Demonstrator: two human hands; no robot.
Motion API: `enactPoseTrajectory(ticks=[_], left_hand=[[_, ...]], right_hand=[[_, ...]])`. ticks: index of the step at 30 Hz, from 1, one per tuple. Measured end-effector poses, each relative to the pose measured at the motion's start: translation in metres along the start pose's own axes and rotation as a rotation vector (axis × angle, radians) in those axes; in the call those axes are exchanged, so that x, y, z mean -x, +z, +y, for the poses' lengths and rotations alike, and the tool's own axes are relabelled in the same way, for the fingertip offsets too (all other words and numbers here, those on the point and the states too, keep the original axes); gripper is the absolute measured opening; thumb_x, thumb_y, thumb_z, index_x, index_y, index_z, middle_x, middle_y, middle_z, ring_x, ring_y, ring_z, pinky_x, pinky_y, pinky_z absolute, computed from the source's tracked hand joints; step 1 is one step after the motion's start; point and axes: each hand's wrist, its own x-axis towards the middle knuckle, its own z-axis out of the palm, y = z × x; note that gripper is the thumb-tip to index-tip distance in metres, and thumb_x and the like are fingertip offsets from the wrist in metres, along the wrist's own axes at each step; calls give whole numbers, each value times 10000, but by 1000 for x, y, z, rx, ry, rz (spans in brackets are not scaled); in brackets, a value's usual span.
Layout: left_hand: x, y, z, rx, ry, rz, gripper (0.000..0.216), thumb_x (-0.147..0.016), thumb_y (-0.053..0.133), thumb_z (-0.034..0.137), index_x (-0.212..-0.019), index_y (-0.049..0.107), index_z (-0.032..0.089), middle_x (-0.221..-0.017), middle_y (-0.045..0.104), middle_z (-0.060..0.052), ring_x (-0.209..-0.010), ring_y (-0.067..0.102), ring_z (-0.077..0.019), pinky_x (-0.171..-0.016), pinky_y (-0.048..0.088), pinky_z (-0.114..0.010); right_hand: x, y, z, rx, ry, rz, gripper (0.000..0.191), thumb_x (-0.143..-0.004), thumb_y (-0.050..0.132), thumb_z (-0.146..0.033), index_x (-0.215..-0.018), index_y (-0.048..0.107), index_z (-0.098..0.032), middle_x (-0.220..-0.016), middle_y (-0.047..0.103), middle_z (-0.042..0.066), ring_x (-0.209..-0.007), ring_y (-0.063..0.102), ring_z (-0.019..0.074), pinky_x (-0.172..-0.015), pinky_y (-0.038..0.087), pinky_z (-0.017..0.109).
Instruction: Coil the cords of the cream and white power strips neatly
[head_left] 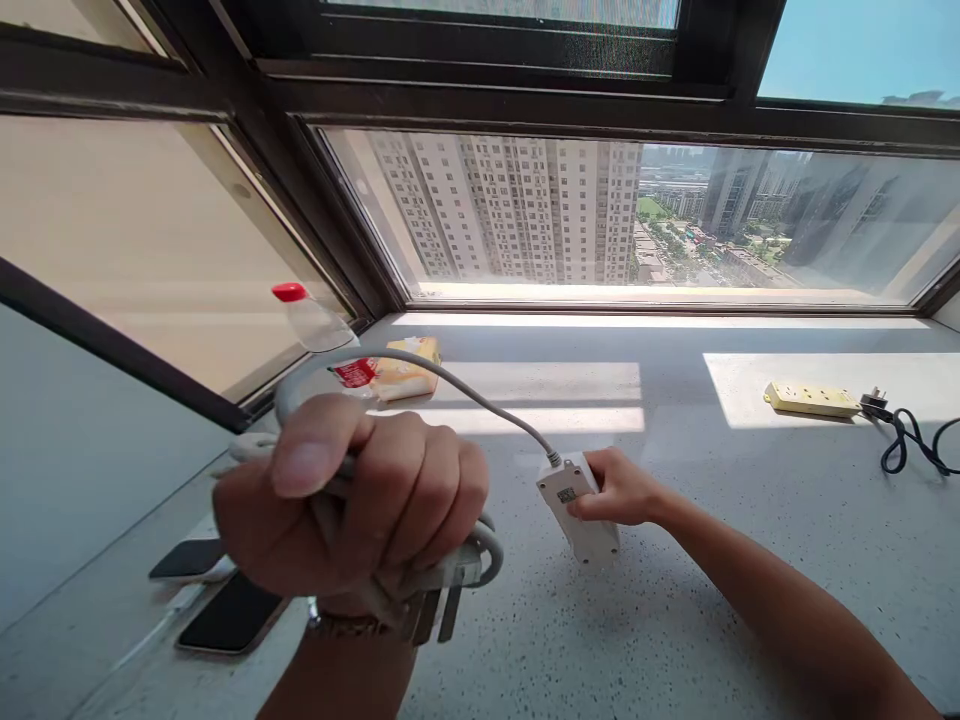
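Note:
My left hand (pixel 360 490) is close to the camera, its fingers wrapped round a bundled grey power cord (pixel 491 550). The cord's plug (pixel 439 610) pokes out below the fist, prongs downward. From the fist the cord arches over to a white power strip (pixel 589 525), joining it at its upper end. My right hand (pixel 619 488) grips that strip by its side, thumb on the face beside a small printed code. The strip is tilted just over or on the speckled sill; whether it touches cannot be told.
On the speckled white sill (pixel 675 600) a yellow power strip (pixel 814 400) with a black cord (pixel 904 445) lies at right. A red-capped bottle (pixel 319 325) and a yellow packet (pixel 412 365) stand back left. Two phones (pixel 232 612) lie at left. Windows border the back.

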Motion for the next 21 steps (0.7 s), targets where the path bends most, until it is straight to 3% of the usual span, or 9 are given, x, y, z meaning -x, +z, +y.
enactPoseTrajectory(ticks=[1, 3, 7, 10, 13, 16, 21], left_hand=[[-5, 8, 1, 50, 8, -60, 348, -946, 369, 367, -1031, 691, 267, -329, 229, 121, -234, 249, -37, -369, 335, -130], [-11, 22, -1, 54, -67, -34, 297, -926, 432, 243, -1042, 706, 257, -323, 277, 99, -262, 229, -64, -364, 348, -166], [-10, 33, -16, 53, -269, 146, 194, -886, 518, 250, -885, 711, 240, -329, 351, 70, -292, 249, -80, -364, 341, -192], [-10, 31, -27, 88, -347, 173, 162, -860, 528, 240, -844, 683, 198, -342, 381, 69, -304, 312, -80, -385, 361, -193], [-11, 30, -37, 65, -450, 124, 159, -849, 533, 239, -861, 666, 154, -378, 431, 58, -366, 483, -120, -425, 410, -218], [-11, 32, -48, 58, -580, 59, 192, -845, 545, 263, -899, 663, 123, -411, 467, 48, -424, 577, -168, -448, 442, -249], [-8, 37, -71, 111, -579, 153, 174, -817, 556, 235, -869, 672, 117, -405, 448, 62, -380, 480, -106, -467, 423, -229]], right_hand=[[2, -1, -7, 12, 31, 35, 155, -673, 635, -280, -718, 553, -157, -683, 542, -15, -628, 497, 116, -545, 374, 227], [7, -3, -20, 29, 74, 83, 152, -675, 620, -277, -731, 532, -165, -704, 538, -15, -643, 494, 121, -544, 366, 225], [16, -9, -41, 124, 118, 95, 202, -691, 605, -294, -842, 545, -175, -796, 571, 2, -692, 506, 140, -568, 371, 233], [21, -12, -49, 276, 159, 134, 181, -693, 609, -291, -817, 535, -182, -769, 565, -2, -674, 487, 139, -568, 346, 234], [24, -11, -52, 397, 182, 186, 153, -719, 602, -286, -804, 526, -184, -736, 558, -3, -652, 476, 141, -573, 335, 243], [25, -8, -51, 372, 112, 207, 207, -762, 578, -254, -955, 550, -184, -813, 610, 17, -722, 529, 169, -635, 384, 261], [27, -7, -53, 269, -62, 192, 264, -814, 548, -225, -1076, 534, -199, -978, 637, 48, -852, 576, 201, -731, 438, 303]])
